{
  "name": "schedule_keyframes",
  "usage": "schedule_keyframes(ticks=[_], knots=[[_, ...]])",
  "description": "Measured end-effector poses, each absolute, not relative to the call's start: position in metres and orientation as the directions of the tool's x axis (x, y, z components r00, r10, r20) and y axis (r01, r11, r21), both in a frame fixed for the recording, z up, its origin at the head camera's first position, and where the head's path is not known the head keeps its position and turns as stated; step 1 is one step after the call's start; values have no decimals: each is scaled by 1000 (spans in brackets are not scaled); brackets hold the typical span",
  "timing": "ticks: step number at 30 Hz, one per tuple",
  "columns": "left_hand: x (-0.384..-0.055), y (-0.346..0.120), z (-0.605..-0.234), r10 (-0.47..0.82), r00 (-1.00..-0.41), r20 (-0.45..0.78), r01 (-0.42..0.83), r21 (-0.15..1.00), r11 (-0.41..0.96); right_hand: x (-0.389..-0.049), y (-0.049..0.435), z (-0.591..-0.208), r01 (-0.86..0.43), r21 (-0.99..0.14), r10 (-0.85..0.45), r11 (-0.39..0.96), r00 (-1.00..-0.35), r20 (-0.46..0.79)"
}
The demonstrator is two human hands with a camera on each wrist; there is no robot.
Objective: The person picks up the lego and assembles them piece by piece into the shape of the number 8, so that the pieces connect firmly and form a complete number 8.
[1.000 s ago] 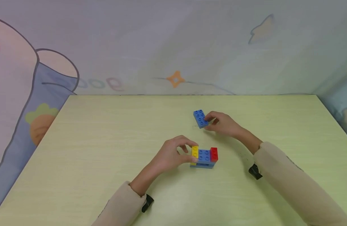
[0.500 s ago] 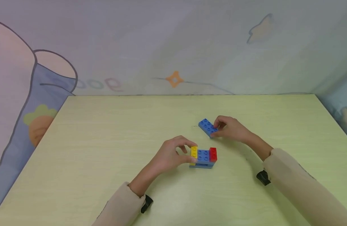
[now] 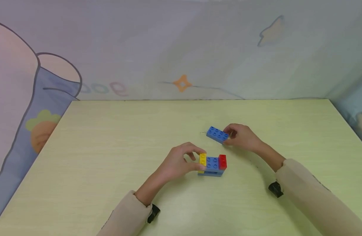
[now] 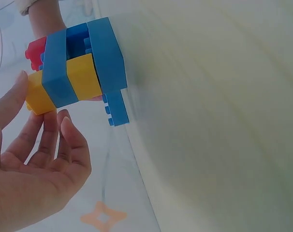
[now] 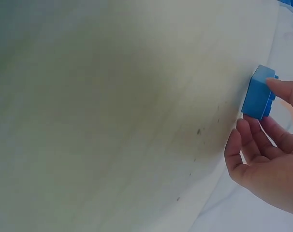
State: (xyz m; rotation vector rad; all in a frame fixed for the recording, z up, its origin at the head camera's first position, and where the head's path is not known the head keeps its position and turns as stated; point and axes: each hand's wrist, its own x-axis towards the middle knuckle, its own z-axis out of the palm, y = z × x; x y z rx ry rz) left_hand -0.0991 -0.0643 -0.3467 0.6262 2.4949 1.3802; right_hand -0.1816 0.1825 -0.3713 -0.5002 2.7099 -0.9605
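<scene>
A small stack of toy building bricks (image 3: 212, 162) stands on the table, with two blue layers, a yellow brick (image 3: 202, 159) on top at the left and a red brick (image 3: 222, 161) on top at the right. My left hand (image 3: 179, 161) pinches the top yellow brick between thumb and fingers. In the left wrist view a second yellow brick (image 4: 84, 76) shows between the blue layers. Behind the stack, my right hand (image 3: 243, 137) holds a loose blue brick (image 3: 217, 134) by its right end, studs up. The right wrist view shows the thumb on that blue brick (image 5: 257, 94).
The pale wooden table (image 3: 125, 137) meets a wall (image 3: 157, 49) with cartoon drawings at its far edge. Black straps (image 3: 276, 189) hang at both sleeves. Small dark marks (image 5: 198, 131) dot the tabletop.
My right hand has drawn the loose blue brick nearer and to the right, turning it from steeply slanted to more nearly crosswise. The left hand and the stack have stayed in place.
</scene>
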Motion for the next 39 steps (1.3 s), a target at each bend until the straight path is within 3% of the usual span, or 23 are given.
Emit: schedule_keyframes(ticks=[5,11,19,26,39], knots=[[-99,-64,-347,461,-887,8,254,844,473,-177,190,-364,-225,-657,-374,720,-922,-95],[-99,-64,-347,454,-891,1,245,843,480,-165,201,-347,-295,-730,-441,617,-897,-11],[-98,-64,-347,453,-892,6,240,853,462,-141,203,-321,-408,-777,-556,479,-827,91],[-98,-64,-346,452,-892,5,237,857,458,-121,195,-316,-508,-806,-661,304,-722,206],[-97,-63,-345,449,-894,12,244,852,463,-111,185,-325,-588,-742,-673,322,-693,257]])
